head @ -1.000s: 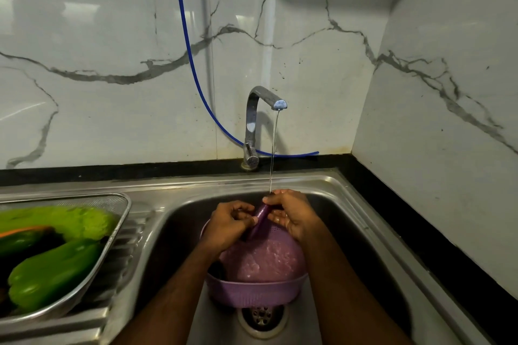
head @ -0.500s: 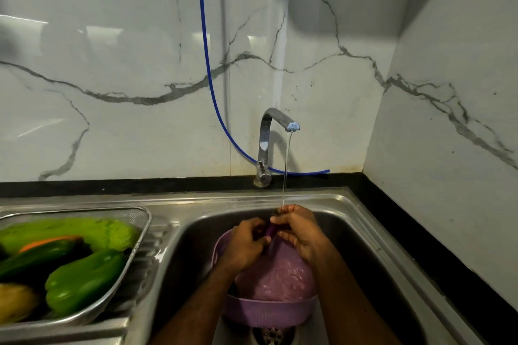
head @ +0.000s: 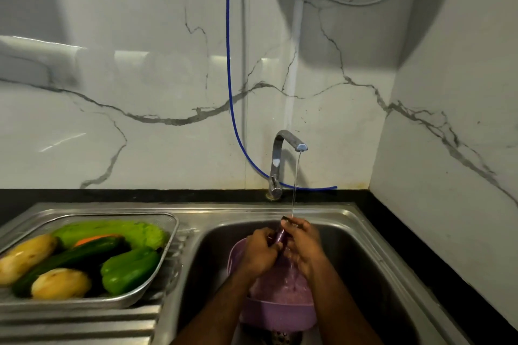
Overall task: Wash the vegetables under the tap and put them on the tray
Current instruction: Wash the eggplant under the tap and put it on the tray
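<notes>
Standing over the sink (head: 372, 235), the person has both hands together under the thin stream falling from the tap (head: 283, 154). The left hand (head: 259, 251) is curled around the lower part of a small purple eggplant (head: 281, 236), and the right hand (head: 304, 244) closes its fingers on the upper end from the 3 o'clock side, so the vegetable is clamped between the two hands, tilted with its tip toward 12 o'clock where the water lands.

Directly beneath the hands, at the 6 o'clock side of the basin, sits a purple colander (head: 277, 314); its inside looks wet and pinkish, and I cannot tell whether anything lies in it. A bit of the drain (head: 280, 340) shows just below its rim.

Over at 9 o'clock, on the ribbed draining board (head: 84, 325), rests the steel tray (head: 165, 221). It is well filled: a long pale green gourd (head: 112, 230) along the far side, an orange carrot (head: 95, 238) peeking out just in front of it, a dark green cucumber (head: 75, 258) lying diagonally, a green bell pepper (head: 129, 269) at the near right corner, and two yellowish potatoes (head: 60, 283), one at the left edge and one at the near side.

A blue hose (head: 230, 92) hangs down the marble wall (head: 140, 120) and curls behind the tap's base.
</notes>
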The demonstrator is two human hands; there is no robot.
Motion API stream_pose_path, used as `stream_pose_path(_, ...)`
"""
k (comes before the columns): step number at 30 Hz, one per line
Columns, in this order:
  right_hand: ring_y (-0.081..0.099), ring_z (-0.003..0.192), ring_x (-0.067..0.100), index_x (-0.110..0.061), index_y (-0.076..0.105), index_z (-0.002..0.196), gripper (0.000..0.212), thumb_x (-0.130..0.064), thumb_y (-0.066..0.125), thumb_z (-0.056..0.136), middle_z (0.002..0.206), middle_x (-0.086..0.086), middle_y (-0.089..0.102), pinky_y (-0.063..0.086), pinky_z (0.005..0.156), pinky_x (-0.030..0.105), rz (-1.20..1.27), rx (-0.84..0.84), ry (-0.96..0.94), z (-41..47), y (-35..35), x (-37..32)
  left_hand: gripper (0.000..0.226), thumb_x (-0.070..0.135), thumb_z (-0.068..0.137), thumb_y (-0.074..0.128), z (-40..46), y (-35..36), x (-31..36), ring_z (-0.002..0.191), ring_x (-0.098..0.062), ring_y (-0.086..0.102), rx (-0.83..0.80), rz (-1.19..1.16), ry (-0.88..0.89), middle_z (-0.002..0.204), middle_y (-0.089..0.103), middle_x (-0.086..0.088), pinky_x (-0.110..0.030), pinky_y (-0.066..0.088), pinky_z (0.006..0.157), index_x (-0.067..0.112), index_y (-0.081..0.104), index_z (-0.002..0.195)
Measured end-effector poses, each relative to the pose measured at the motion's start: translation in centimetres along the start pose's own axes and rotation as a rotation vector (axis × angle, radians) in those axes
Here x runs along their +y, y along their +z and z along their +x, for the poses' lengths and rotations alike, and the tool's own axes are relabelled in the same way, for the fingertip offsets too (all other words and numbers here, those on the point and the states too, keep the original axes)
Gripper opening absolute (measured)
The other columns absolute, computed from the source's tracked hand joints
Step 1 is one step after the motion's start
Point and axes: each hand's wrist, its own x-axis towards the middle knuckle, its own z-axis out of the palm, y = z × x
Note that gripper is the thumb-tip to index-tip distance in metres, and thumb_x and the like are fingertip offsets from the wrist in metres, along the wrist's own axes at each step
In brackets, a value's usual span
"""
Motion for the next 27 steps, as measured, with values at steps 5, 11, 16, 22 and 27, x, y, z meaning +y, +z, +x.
stream_pose_path(5, 0.071, 0.103, 0.024, -0.014, 0.071, 0.113, 0.020, -0.020, 0.072, 0.094, 0.103, 0.006, 0.077, 0.057, 0.094, 0.053, -0.262, -0.127, 0.033, -2.5, -0.1, -0.5, 0.013, 0.017, 0.085, 0.075, -0.4, -2.1, 0.6, 0.079, -0.007, 0.070, 0.017, -0.004, 0.023, 0.088, 0.075, 0.005, -0.028, 0.059, 0.078, 0.025, 0.074, 0.096)
stream_pose_path(11, 0.073, 0.096, 0.029, -0.020, 0.070, 0.107, 0.011, -0.015, 0.067, 0.097, 0.097, 0.007, 0.076, 0.060, 0.087, 0.055, -0.413, -0.041, -0.084, -3.4, 1.2, -1.4, 0.015, 0.020, 0.075, 0.083, -1.4, -6.9, 1.9, 0.071, -0.002, 0.062, 0.009, 0.242, 0.074, 0.077, 0.069, 0.009, -0.012, 0.042, 0.059, 0.023, 0.072, 0.085)
stream_pose_path(16, 0.070, 0.093, 0.020, -0.033, 0.066, 0.094, 0.012, -0.021, 0.069, 0.096, 0.095, -0.004, 0.072, 0.059, 0.090, 0.052, -0.602, -0.012, -0.210, -4.6, 2.6, -0.7, 0.005, 0.022, 0.080, 0.078, -3.2, -11.0, 3.4, 0.067, -0.001, 0.063, 0.141, 0.308, 0.173, 0.072, 0.068, 0.010, -0.013, 0.042, 0.060, 0.021, 0.073, 0.081)
stream_pose_path(22, 0.070, 0.080, 0.014, -0.023, 0.066, 0.101, 0.021, -0.030, 0.080, 0.087, 0.095, 0.002, 0.073, 0.053, 0.058, 0.025, -0.621, -0.079, -0.368, -7.1, 7.8, -1.7, 0.007, 0.014, 0.080, 0.077, -5.5, -17.9, 5.2, 0.056, 0.001, 0.058, 0.280, 0.255, 0.274, 0.064, 0.068, 0.005, -0.009, 0.042, 0.057, 0.016, 0.073, 0.074)
stream_pose_path(27, 0.058, 0.061, 0.001, -0.023, 0.072, 0.099, 0.020, -0.028, 0.083, 0.083, 0.071, -0.012, 0.063, 0.045, 0.060, 0.019, -0.745, -0.230, -0.525, -9.6, 13.3, -1.4, 0.011, 0.019, 0.082, 0.077, -8.4, -24.6, 3.6, 0.061, -0.004, 0.059, 0.361, 0.364, 0.213, 0.064, 0.066, 0.007, -0.012, 0.040, 0.055, 0.020, 0.070, 0.073)
